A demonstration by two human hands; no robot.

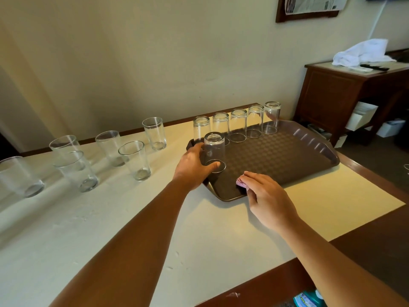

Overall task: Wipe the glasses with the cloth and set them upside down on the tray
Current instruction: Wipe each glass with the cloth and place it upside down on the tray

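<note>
fingers of the left hand (194, 165) curl round an upturned glass (214, 151), rim down on the brown tray (287, 156) near its left edge, i see. right hand (267, 196) pinches a folded pink cloth (241, 182) over the tray's near rim. five more inverted glasses (238, 125) line the tray's far edge. six upright glasses (132, 159) stand on the pale tabletop (155, 229), left of the tray.

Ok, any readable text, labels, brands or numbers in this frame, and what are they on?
None can be read.
Paper in the wall frame: print too small and blurred.
Colourful packet at the bottom edge: markings illegible.
Glasses, tray, cloth: no text visible.
</note>
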